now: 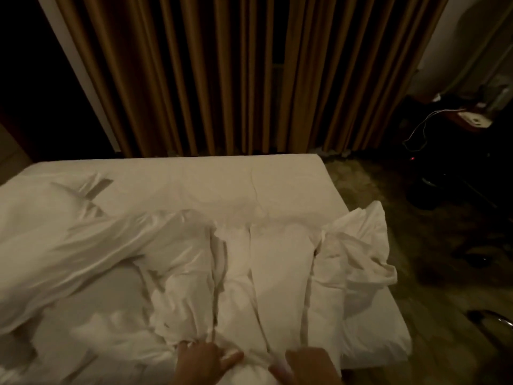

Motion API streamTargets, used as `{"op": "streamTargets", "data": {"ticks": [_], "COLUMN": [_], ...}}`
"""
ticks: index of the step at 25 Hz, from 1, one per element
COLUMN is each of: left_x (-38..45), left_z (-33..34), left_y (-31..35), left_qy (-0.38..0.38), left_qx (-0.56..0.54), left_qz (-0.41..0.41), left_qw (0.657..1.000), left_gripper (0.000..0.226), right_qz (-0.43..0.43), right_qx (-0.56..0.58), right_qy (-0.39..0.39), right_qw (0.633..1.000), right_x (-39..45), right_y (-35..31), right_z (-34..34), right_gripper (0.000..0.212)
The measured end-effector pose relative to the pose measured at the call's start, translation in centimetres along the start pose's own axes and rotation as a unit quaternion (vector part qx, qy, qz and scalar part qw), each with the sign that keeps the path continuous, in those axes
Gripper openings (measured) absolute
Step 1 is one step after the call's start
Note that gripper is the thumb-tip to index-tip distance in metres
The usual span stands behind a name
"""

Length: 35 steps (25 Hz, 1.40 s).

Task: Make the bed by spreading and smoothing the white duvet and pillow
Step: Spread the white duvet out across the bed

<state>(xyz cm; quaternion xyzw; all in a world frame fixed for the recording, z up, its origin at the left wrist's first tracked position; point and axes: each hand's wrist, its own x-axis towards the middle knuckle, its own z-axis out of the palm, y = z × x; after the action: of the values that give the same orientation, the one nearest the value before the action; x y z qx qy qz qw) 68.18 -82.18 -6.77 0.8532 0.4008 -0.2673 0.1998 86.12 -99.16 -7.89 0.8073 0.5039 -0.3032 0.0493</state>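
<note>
Two hands on one bunched duvet

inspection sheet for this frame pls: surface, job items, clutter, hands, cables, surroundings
Surface: bed, white sheet bare along the far side.
Job items: white duvet bunched in ridges across the near half; pillow at left, blurred.
Clutter: nothing seen on the bed.
Hands: left hand and right hand both at the duvet's near edge; grip unclear.
Cables: white cable by the dark stand at right.
Surroundings: brown curtains, dim carpet.
</note>
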Motion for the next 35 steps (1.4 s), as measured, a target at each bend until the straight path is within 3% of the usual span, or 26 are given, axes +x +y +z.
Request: {"op": "streamTargets", "data": {"ticks": [1,2,4,5,6,7,8,10,11,14,17,21,24,26,29,31,35], "left_x": [2.0,4.9,8.9,10.5,12.0,13.3,13.7,15.3,16.6,21.3,28.0,34.3,37.3,38.4,40.1,41.1,42.8], "left_z": [-1.5,-2.1,-1.9,-1.0,-1.3,-3.9,-7.4,-13.3,-15.8,-22.2,-24.1,-22.9,-21.2,-20.1,-19.3,-19.0,-19.5], "left_y": [1.1,1.5,1.5,-0.2,-1.8,-2.4,-1.4,0.5,1.1,2.5,1.6,0.3,0.3,1.2,3.5,5.8,11.5], "left_qy": [-0.041,-0.087,-0.179,-0.242,-0.282,-0.252,-0.218,-0.250,-0.213,0.032,0.122,0.094,0.076,0.066,0.065,0.084,0.061], "left_qx": [-0.009,-0.025,-0.182,-0.305,-0.370,-0.372,-0.297,-0.170,-0.162,-0.174,-0.120,-0.059,-0.037,-0.043,-0.070,-0.090,-0.199], "left_qz": [0.004,0.006,0.030,0.042,0.047,-0.009,-0.050,-0.064,-0.063,0.020,0.022,-0.001,0.024,0.034,0.061,0.097,0.141], "left_qw": [0.999,0.996,0.966,0.920,0.884,0.893,0.928,0.951,0.961,0.984,0.985,0.994,0.996,0.996,0.994,0.988,0.968], "left_gripper": [0.070,0.054,0.049,0.043,0.050,0.068,0.079,0.070,0.068,0.104,0.105,0.116,0.094,0.078,0.073,0.069,0.067], "right_qz": [-0.020,-0.024,-0.028,-0.034,-0.030,-0.020,-0.009,-0.016,-0.018,-0.033,-0.047,-0.053,0.003,0.050,0.062,0.061,0.083], "right_qx": [-0.041,-0.042,-0.021,-0.025,-0.025,-0.032,-0.038,-0.047,-0.040,-0.029,-0.028,-0.035,-0.017,0.008,0.019,0.052,0.153], "right_qy": [0.115,0.168,0.197,0.199,0.207,0.207,0.194,0.158,0.158,0.134,0.093,0.007,0.012,0.035,0.020,-0.015,-0.149], "right_qw": [0.992,0.985,0.980,0.979,0.978,0.978,0.980,0.986,0.986,0.990,0.994,0.998,1.000,0.998,0.998,0.997,0.973], "right_x": [1.5,3.5,8.4,10.8,13.3,15.9,18.1,22.0,23.9,28.9,34.0,36.9,35.7,33.2,28.4,25.3,21.6], "right_y": [1.7,3.6,6.8,8.3,9.8,11.2,12.2,13.0,13.1,11.8,9.9,8.6,8.8,8.5,8.8,9.4,11.4], "right_z": [-2.4,-4.7,-10.7,-13.5,-16.0,-17.8,-19.5,-21.1,-21.7,-22.5,-21.3,-18.1,-15.3,-14.6,-14.5,-14.8,-15.7], "right_gripper": [0.090,0.083,0.094,0.107,0.118,0.124,0.125,0.117,0.111,0.106,0.104,0.091,0.126,0.123,0.108,0.103,0.130]}}
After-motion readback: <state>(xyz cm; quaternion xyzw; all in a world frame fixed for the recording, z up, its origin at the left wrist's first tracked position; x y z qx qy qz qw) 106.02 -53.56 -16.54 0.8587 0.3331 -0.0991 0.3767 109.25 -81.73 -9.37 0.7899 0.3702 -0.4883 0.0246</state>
